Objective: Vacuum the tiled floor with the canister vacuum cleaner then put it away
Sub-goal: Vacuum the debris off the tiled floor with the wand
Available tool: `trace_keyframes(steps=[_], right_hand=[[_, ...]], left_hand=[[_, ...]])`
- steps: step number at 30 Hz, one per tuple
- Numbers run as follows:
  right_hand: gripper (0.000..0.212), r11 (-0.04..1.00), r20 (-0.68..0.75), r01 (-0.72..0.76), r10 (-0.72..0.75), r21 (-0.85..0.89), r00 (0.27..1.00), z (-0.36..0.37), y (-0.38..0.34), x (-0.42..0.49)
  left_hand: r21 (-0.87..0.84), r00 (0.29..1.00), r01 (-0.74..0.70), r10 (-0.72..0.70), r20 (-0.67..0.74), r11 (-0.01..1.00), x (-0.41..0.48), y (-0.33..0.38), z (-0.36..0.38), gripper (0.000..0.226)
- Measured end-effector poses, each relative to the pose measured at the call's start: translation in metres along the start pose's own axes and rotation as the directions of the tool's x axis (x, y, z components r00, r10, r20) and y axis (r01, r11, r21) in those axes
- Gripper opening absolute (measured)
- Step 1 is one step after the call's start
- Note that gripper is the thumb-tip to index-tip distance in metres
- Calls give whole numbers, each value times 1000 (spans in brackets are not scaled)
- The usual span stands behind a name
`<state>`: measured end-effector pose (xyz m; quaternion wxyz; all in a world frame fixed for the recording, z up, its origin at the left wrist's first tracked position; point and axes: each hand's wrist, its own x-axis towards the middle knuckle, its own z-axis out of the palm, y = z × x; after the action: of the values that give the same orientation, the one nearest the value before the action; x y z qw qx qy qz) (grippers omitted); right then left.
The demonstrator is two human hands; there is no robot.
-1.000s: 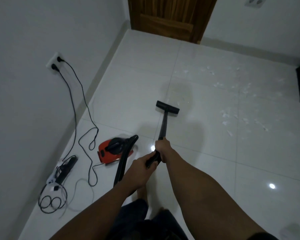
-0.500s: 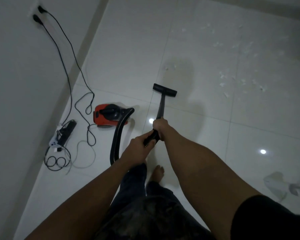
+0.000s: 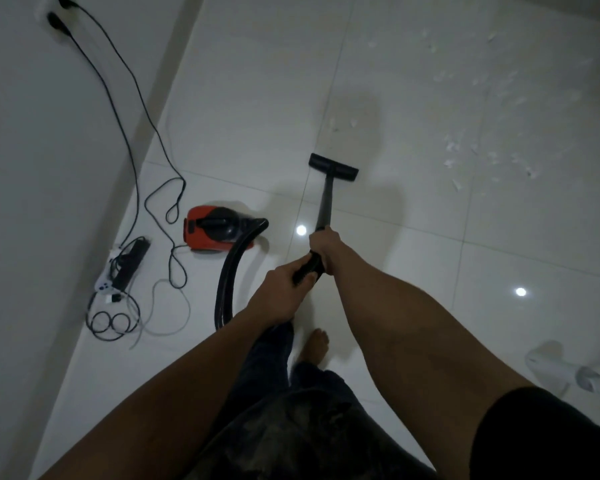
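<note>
A small red and black canister vacuum (image 3: 212, 232) sits on the white tiled floor (image 3: 257, 98) left of centre. Its black hose (image 3: 227, 282) curves down toward me. The black wand (image 3: 326, 202) runs forward to a flat black nozzle (image 3: 333, 167) resting on the tiles. My right hand (image 3: 324, 244) grips the wand higher up. My left hand (image 3: 281, 292) grips the handle end just behind it. White paper scraps (image 3: 465, 150) lie scattered to the right of and beyond the nozzle.
Two black cords (image 3: 129, 109) run from a wall socket (image 3: 58, 12) down to a power strip (image 3: 129, 261) and coiled cables (image 3: 111, 320) by the left wall. A crumpled white plastic piece (image 3: 561, 368) lies at right. My bare foot (image 3: 314, 346) stands below the hands.
The view has tilted downward, so the door has left the frame. The nozzle has been pulled back slightly toward me; both hands keep their grip on the wand.
</note>
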<state>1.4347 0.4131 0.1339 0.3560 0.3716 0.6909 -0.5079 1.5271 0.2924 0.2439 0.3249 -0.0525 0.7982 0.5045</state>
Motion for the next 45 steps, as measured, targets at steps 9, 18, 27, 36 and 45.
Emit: trace_keyframes(steps=[9,18,27,36,45], right_hand=[[52,994,-35,24,-21,105,999,-2,-71,42],[59,996,-119,-73,67,-42,991,-5,-131,72],[66,958,-112,-31,-1,-285,994,-55,-182,129],[69,973,-52,-16,4,-231,999,-119,-273,184],[62,982,-57,-16,6,-188,998,-166,-350,230]], left_hand=[[67,999,-40,38,31,997,77,24,-50,41],[82,998,-49,44,54,995,126,53,-81,35],[22,999,32,-32,7,999,198,95,-68,40],[19,995,100,-100,-4,995,294,180,-72,40],[46,994,114,-114,-7,992,381,231,-85,42]])
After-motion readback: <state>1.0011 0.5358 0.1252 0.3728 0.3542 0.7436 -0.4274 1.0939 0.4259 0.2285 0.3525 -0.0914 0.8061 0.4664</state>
